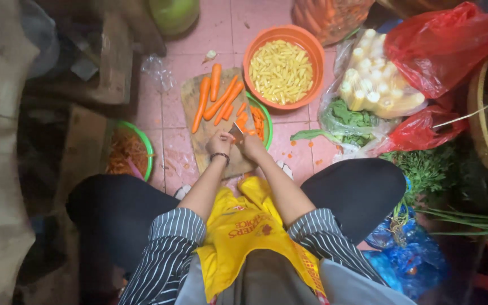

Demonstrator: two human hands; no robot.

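A wooden cutting board lies on the pink tiled floor between my knees. Several peeled carrots rest on its far half. My left hand, with a dark band at the wrist, presses down on a carrot piece at the board's near end. My right hand grips a knife whose blade sits between the two hands. A green bowl of cut carrot pieces stands just right of the board.
An orange bowl of cut baby corn sits beyond the board. A green bowl of carrot peels is at left. Bags of baby corn, greens, red plastic bags and herbs crowd the right.
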